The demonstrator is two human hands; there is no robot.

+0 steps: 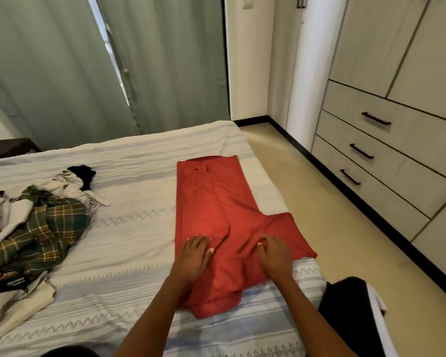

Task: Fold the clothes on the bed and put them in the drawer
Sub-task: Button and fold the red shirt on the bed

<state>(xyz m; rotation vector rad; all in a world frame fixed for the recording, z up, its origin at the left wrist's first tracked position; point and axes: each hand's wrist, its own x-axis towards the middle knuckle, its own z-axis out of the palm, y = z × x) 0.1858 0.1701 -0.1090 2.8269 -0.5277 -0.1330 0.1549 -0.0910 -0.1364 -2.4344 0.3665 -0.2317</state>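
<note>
Pressing flat on the red shorts [216,215], the left hand [193,256] has straight fingers and grips nothing. The right hand [274,256] rests on the shorts too, fingers a bit bent, pinching nothing. The shorts lie on the bed [129,253] near its right edge. A pile of clothes [36,228] waits at the left. Drawers [371,150] stand shut at the right.

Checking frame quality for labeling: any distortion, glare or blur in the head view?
Head view: wide-angle bending shows in the curtains and wardrobe; light is soft and even, without glare; the red shorts and both hands are fairly sharp, with the frame's edges softer.
</note>
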